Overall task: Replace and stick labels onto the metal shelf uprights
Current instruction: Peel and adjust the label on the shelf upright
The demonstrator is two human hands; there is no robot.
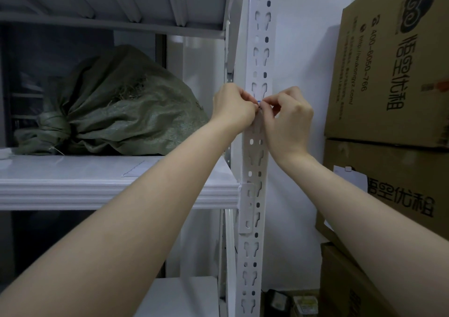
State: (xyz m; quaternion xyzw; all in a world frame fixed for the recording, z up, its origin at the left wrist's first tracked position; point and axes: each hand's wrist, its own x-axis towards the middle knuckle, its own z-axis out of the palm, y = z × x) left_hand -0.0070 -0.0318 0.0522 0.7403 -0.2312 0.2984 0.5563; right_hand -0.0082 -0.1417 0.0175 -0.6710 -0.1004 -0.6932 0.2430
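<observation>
Two hands are seen together on the front face of the white slotted upright point(261, 49), fingers curled tight. A small label point(259, 101) is pinched there by the fingertips of both the left hand point(233, 107) and the right hand point(289, 120). It is held against the metal, some way above the white shelf point(116, 190), and only a blue-edged sliver of it is shown. The upright's slots at that height are covered by the knuckles. A green woven sack point(116, 105), tied at the neck, is laid on the shelf to the left, contents hidden. Printed cardboard boxes point(393, 61) are stacked closed to the right, a paper slip point(349, 178) stuck on the lower one.
</observation>
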